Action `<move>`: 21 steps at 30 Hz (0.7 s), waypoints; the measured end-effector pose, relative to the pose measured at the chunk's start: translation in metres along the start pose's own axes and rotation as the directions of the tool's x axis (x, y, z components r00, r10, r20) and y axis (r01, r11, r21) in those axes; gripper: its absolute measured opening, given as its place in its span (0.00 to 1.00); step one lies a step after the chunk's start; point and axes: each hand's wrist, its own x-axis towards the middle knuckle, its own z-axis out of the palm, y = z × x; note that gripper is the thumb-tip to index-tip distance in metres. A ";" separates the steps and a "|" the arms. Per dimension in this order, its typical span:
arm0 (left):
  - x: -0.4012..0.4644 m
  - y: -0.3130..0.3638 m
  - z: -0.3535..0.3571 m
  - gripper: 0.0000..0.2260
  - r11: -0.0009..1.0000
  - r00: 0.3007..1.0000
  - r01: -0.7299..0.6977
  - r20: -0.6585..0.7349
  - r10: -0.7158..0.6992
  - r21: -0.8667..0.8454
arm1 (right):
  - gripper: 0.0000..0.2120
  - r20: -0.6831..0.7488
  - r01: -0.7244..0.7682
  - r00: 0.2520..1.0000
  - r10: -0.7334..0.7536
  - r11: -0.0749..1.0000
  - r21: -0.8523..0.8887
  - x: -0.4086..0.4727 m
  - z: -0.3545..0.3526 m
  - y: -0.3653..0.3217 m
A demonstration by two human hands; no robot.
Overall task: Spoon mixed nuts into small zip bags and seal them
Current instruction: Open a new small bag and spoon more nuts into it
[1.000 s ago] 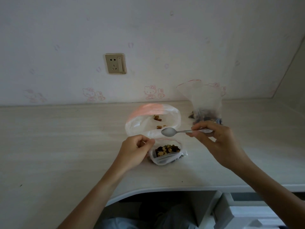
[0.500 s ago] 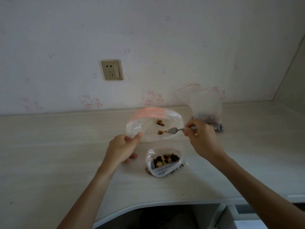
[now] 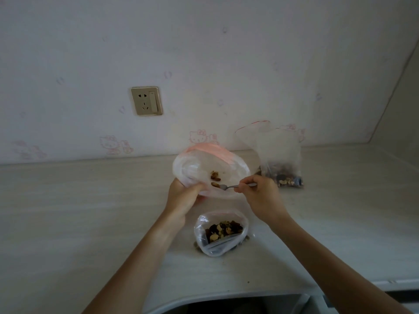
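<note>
Clear plastic crumples under the left hand (image 3: pixel 183 196), which a second ago pinched the small bag (image 3: pixel 221 232) and now grips the big bag (image 3: pixel 210 171), fingers curled into its near edge. The right hand (image 3: pixel 260 198), fingers closed on the spoon (image 3: pixel 229 186), has pushed the bowl inside to the last nuts (image 3: pixel 215 176). The small bag stands open on the pale wood-grain bench (image 3: pixel 79 211), nearly full; sealing looks close. Behind: another bag (image 3: pixel 281 155), a wall socket (image 3: pixel 147 101), cartoon-cat wallpaper.
</note>
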 end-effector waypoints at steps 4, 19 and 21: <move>0.001 -0.006 -0.005 0.10 0.999 0.998 -0.019 0.067 0.018 0.025 | 0.03 0.031 -0.124 0.992 0.121 0.968 0.219 0.003 0.007 0.003; -0.007 -0.001 -0.005 0.06 0.992 0.993 -0.107 -0.035 0.110 0.065 | 0.06 -0.111 0.209 0.966 -0.233 0.959 -0.192 0.000 0.007 0.000; -0.007 -0.001 -0.005 0.06 0.995 0.998 -0.045 -0.043 0.048 0.087 | 0.09 -0.045 0.260 0.957 -0.286 0.916 -0.305 -0.001 0.010 -0.003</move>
